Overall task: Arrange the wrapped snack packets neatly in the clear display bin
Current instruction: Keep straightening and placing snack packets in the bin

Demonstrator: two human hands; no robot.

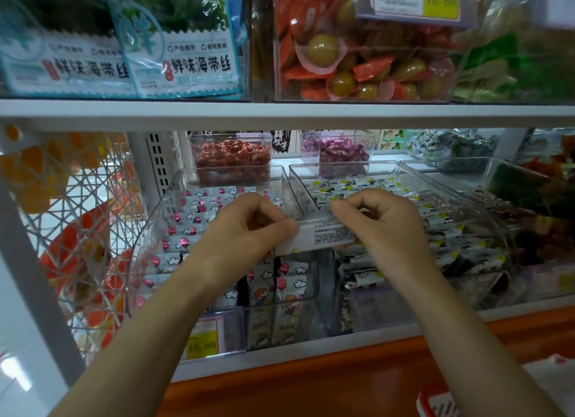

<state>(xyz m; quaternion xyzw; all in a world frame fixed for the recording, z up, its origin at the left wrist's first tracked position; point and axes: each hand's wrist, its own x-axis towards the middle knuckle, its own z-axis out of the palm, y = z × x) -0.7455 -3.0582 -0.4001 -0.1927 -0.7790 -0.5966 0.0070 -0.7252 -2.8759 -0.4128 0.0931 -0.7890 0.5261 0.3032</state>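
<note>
Clear display bins are set side by side on the lower shelf point(311, 354): the left bin point(149, 230) is filled with pink-marked packets point(193, 217) laid in rough rows, the right bin point(342, 165) with yellow-marked packets point(351, 186). One white packet point(323, 234) is held above the walls where the two bins meet, toward their near half, with its printed back turned up, so its front design cannot be told. Its long axis runs left to right, and it is pinched at both ends: the left end by the curled fingers and thumb of the left hand point(249, 227), the right end by those of the right hand point(379, 220). Neither hand is nearer to the packet than the other. Each bin is nearest to the hand on its own side. The coming move is judged to be a short shift sideways and down, with the long axis kept level to match the rows.
</note>
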